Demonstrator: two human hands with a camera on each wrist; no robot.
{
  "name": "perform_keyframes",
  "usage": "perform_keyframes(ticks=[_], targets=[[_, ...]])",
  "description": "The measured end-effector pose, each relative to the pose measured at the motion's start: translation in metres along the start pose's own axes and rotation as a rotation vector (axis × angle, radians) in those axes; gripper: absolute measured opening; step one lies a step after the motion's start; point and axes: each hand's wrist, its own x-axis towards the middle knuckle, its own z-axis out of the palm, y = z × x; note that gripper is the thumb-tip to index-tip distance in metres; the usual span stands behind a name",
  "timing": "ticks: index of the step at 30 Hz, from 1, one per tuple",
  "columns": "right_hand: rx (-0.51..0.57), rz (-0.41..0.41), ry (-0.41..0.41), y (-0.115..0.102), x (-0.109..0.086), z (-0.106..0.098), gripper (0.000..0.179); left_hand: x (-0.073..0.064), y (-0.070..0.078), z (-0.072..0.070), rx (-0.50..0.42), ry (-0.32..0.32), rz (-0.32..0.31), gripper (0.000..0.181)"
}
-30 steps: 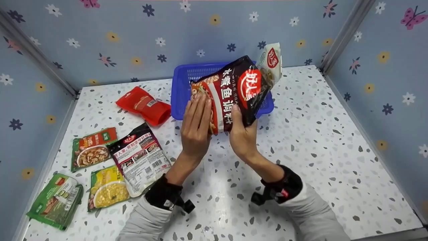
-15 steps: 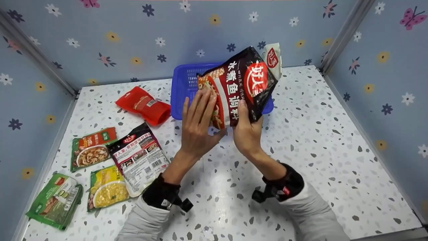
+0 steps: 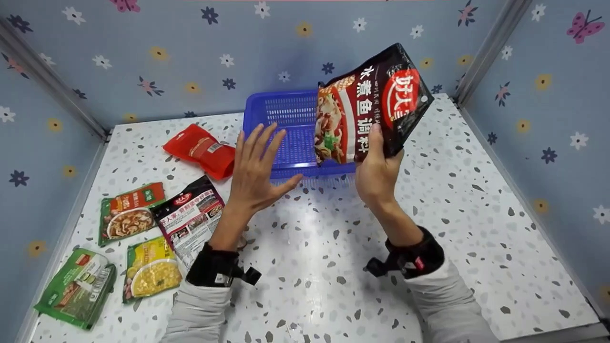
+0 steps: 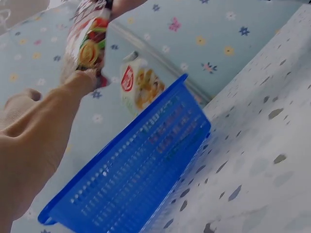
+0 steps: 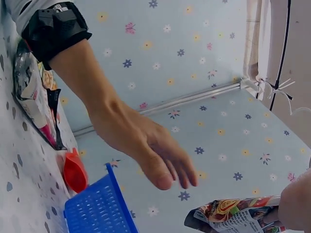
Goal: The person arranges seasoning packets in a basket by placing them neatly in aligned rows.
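My right hand point(image 3: 379, 178) grips a black and red seasoning packet point(image 3: 352, 114) by its lower edge, thumb across the printed front. The packet is raised over the right part of a blue plastic basket point(image 3: 290, 138). My left hand point(image 3: 252, 176) holds nothing; its fingers are spread near the basket's left front corner. A pale packet with a red logo point(image 4: 141, 85) sticks up out of the basket in the left wrist view; the raised packet hides it in the head view.
A red pouch point(image 3: 202, 150) lies left of the basket. Farther left are a white and black packet point(image 3: 193, 219), an orange packet point(image 3: 131, 212), a yellow packet point(image 3: 152, 269) and a green packet point(image 3: 78, 288). Flowered walls point(image 3: 167, 57) enclose the speckled table point(image 3: 305, 267).
My right hand has carried the seasoning packet up and to the right. My left hand has come off the packet and moved left, its fingers spreading.
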Motion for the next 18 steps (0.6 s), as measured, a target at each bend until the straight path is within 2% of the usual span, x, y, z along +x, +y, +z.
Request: perform_keyframes(ticks=[4, 7, 12, 18], targets=[[0.005, -0.016, 0.009, -0.005, 0.007, -0.004, 0.044, -0.005, -0.013, 0.0, 0.049, -0.129, -0.044, 0.085], [0.005, -0.016, 0.002, -0.007, 0.011, -0.006, 0.044, -0.008, -0.018, 0.004, 0.062, -0.195, -0.056, 0.074], [-0.02, -0.006, 0.011, -0.01, 0.012, -0.007, 0.044, -0.011, -0.021, 0.008, 0.055, -0.261, -0.07, 0.058], [-0.041, 0.004, 0.023, -0.012, 0.013, -0.007, 0.044, -0.012, -0.02, 0.01, 0.03, -0.309, -0.098, 0.05]])
